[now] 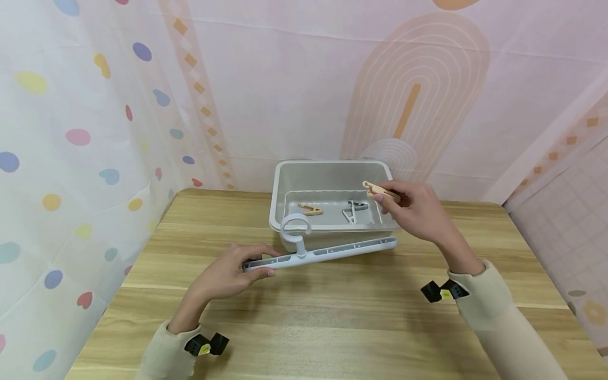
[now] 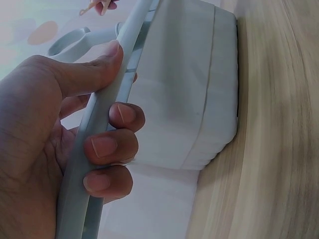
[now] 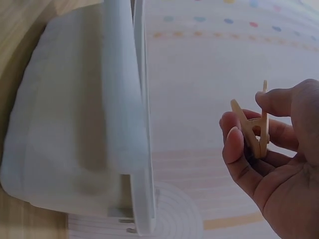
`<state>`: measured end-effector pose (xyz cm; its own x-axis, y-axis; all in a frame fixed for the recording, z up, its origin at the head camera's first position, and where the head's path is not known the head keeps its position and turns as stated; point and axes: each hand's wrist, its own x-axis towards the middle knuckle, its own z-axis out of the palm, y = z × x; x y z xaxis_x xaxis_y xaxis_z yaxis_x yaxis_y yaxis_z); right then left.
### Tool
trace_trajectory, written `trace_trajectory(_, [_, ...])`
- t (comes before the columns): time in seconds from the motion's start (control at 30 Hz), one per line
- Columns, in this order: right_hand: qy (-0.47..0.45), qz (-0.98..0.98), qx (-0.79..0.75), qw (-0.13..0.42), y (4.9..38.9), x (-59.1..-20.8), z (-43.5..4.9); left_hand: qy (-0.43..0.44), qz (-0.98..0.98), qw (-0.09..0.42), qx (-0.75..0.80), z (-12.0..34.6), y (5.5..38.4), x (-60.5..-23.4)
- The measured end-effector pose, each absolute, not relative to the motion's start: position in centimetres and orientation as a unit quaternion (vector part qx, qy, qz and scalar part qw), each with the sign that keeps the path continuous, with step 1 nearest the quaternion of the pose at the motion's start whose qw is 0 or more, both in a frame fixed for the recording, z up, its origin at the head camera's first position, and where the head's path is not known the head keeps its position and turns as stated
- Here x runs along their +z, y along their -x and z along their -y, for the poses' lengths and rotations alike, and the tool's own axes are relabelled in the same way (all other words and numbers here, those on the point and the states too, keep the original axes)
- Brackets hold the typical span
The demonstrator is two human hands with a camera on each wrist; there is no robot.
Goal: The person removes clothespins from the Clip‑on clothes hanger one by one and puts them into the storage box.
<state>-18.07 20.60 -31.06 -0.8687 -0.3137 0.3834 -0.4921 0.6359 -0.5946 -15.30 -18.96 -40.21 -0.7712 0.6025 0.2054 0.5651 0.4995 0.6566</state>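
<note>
My left hand (image 1: pixel 237 269) grips one end of a pale blue-grey plastic hanger (image 1: pixel 328 254), thumb on one side and fingers curled round the other in the left wrist view. The hanger slants across the front of a grey plastic bin (image 1: pixel 332 228), its hook (image 1: pixel 284 227) pointing up. Above the bin's right rim, my right hand (image 1: pixel 418 208) pinches a tan clothespin (image 3: pixel 256 129) between thumb and fingers. Inside the bin lie an orange-tan clothespin (image 1: pixel 311 210), a white clothespin (image 1: pixel 349 215) and a dark grey clothespin (image 1: pixel 359 206).
The bin stands near the back edge of a wooden table (image 1: pixel 304 338). Behind it hangs a patterned pink curtain (image 1: pixel 285 95), and a dotted curtain (image 1: pixel 95 184) covers the left side. Both sleeves carry small black wrist devices.
</note>
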Motion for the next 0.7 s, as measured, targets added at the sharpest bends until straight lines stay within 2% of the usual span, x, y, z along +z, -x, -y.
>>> trace_trajectory(0.23, [-0.228,0.901,0.354,0.102,19.7,-30.2,-20.3,-0.341,-0.866,0.024,0.366,19.0,15.4,-40.2])
trace_trajectory(0.7, [-0.197,0.930,0.310,0.026,23.2,-28.8,-19.0,-0.340,-0.865,0.033,0.367,19.1,15.4,-40.4])
